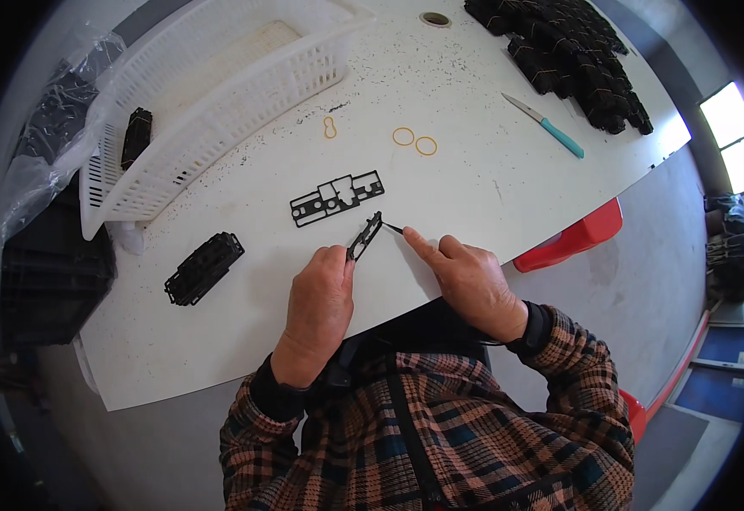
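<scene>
Near the table's front edge, my left hand [319,294] pinches a narrow black plastic frame [365,236], tilted up from the white table [423,192]. My right hand [474,279] is closed on a thin dark pointed tool [393,228], index finger stretched along it. Its tip meets or nearly meets the frame's far end; most of the tool is hidden in the hand. Just beyond lies a flat black plastic frame [353,203] with several cut-outs. To the left is a stack of similar black frames [204,269].
A white plastic basket [219,128] at the far left holds a black bundle [137,136]. Yellow rubber bands [413,136], a teal-handled knife [562,138], a tape roll [434,20] and banded black bundles [572,64] lie farther back. A red stool [570,238] stands beside the right edge.
</scene>
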